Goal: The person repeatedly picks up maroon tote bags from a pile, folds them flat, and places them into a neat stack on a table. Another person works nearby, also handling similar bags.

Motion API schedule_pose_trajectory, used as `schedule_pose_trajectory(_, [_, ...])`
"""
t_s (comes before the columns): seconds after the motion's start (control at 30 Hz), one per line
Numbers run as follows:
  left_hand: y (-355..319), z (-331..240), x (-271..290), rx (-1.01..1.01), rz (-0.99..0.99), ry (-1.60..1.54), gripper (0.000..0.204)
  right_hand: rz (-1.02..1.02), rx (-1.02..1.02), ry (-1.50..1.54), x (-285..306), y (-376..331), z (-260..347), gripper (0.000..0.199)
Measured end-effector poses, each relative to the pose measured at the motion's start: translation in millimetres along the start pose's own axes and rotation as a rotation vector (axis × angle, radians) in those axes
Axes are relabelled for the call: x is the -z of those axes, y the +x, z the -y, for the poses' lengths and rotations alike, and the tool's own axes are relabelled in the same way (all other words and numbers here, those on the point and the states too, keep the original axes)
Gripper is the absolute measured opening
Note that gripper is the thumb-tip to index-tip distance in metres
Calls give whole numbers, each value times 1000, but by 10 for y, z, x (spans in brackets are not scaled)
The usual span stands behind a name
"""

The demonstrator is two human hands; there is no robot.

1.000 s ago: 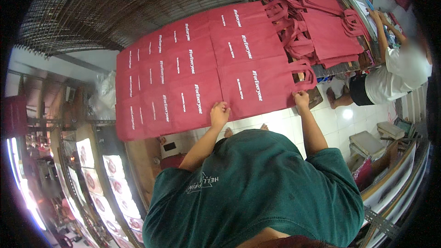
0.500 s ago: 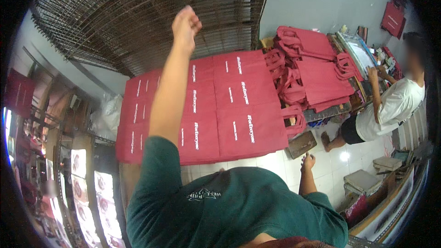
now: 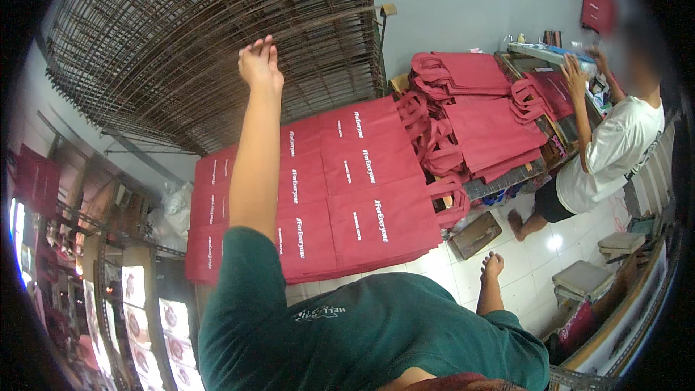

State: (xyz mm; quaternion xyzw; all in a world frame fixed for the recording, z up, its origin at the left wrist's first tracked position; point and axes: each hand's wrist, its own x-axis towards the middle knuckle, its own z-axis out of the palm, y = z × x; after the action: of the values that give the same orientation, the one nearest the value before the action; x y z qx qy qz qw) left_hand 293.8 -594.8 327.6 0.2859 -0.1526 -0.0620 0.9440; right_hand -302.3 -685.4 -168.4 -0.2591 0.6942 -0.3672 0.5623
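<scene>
Saw fingers half-curled on left hand (image 3: 260, 65), raised before far-left wire rack (image 3: 210, 43); could not tell whether gripping. Found right hand (image 3: 492, 266) near right, loosely bent, apparently empty. Noted red bags (image 3: 315, 192) spread between hands. Judged prints (image 3: 379, 221) at risk of scuffing if brushed by rack jerked one-handed.

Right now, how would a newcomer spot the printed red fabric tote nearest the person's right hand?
Find the dark wire rack at upper left, then the rows of white-printed red fabric totes below it in the picture. Go to their near-right corner tote. Unlike its neighbours, its looped red handles stick out closest to the brown rectangular board on the white tiled floor.
</scene>
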Motion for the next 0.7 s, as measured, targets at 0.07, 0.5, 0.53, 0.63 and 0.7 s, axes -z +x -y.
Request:
schedule_pose_trajectory(0.07, [-376, -94, 250, 28, 100, -31, 15, 39, 57, 53, -179, 59, 222, 39])
schedule_pose_trajectory(0.5, [-3541, 329, 2751, 762, -567, 221, 28, 435, 188, 691, -1210, 857, 2651, 90])
schedule_pose_trajectory(0.53, [-3606, 476, 2951, 787, -596, 209, 30, 454, 163, 740, -1270, 896, 2739, 92])
schedule_pose_trajectory(0.63, [-3682, 653, 3357, 823, -637, 240, 39, 512, 69, 877, -1461, 870, 2911, 96])
schedule_pose_trajectory(0.7, [-3703, 652, 3366, 888, -669, 365, 48, 545, -9, 957, -1564, 707, 3008, 98])
